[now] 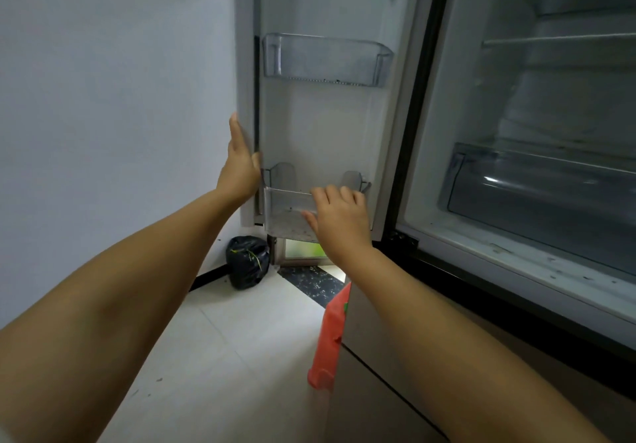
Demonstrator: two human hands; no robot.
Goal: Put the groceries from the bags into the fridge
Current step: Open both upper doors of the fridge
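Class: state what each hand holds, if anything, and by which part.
The right hand grips the lower door bin by its front rim. The left hand lies flat against the fridge door at its outer edge, holding nothing.

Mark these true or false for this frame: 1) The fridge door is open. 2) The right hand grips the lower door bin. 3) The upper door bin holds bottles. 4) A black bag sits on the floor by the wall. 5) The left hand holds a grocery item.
1) True: the fridge door stands open.
2) True: the right hand grips the lower door bin at its front rim.
3) False: the upper door bin holds nothing visible.
4) True: the black bag sits there.
5) False: the left hand rests flat on the door's edge.
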